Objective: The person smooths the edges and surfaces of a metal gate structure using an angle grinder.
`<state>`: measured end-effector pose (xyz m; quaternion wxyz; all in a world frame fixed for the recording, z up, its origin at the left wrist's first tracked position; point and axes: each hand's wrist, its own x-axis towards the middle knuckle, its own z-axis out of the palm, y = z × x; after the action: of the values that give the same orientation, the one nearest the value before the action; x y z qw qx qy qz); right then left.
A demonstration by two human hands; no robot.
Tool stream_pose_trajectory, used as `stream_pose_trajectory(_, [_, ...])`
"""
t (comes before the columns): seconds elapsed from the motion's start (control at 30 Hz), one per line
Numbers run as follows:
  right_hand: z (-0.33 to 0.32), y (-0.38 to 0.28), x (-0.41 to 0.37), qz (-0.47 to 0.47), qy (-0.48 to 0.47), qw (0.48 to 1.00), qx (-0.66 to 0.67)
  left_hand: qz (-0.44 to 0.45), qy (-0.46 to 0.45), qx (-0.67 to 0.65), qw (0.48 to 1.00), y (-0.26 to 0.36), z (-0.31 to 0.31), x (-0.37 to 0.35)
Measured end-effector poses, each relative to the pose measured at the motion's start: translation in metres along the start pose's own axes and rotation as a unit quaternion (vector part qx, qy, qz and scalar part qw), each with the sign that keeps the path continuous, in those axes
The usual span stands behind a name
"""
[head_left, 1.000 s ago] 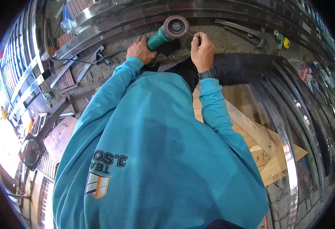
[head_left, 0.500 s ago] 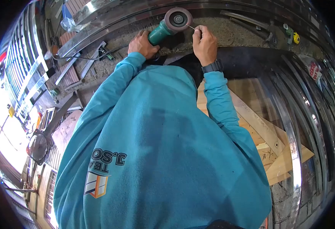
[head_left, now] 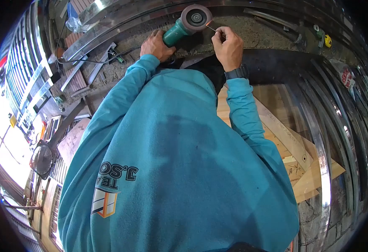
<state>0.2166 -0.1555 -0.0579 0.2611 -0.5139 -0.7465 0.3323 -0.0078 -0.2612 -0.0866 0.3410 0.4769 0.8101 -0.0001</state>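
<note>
My left hand [head_left: 156, 44] grips the green body of an angle grinder [head_left: 176, 33], whose round grey disc [head_left: 196, 17] faces up toward me. My right hand [head_left: 228, 46], with a dark watch [head_left: 235, 72] on its wrist, pinches a thin metal rod [head_left: 211, 28]. The rod's tip touches the disc's right edge and glows orange there. Both hands are over rough concrete ground beside a curved steel rail [head_left: 121, 21]. My teal sweatshirt [head_left: 175, 168] fills the lower middle of the view.
The grinder's black cable [head_left: 95, 63] runs left across the ground past loose metal strips [head_left: 77, 67]. Wooden boards [head_left: 293, 147] lie at the right among several curved steel rails [head_left: 320, 168]. A yellow tape measure [head_left: 327, 40] sits at upper right, a fan [head_left: 41, 159] at left.
The rod tip has come against the disc's edge and now glows orange. Both hands and the grinder have shifted slightly up and to the right in the view.
</note>
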Motion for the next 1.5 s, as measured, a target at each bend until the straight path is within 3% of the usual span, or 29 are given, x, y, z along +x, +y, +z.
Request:
stream_pose_trajectory(0.67, [-0.006,-0.003,0.0037,-0.062,0.011,0.997,-0.033,-0.01,-0.01,0.007,1.0,0.0042,-0.0039,-0.0021])
stream_pose_trajectory(1.5, [-0.0078,-0.0016,-0.0023,-0.07,0.0,0.998,0.004,-0.003,0.004,0.006,1.0,0.0045,-0.0037,-0.0042])
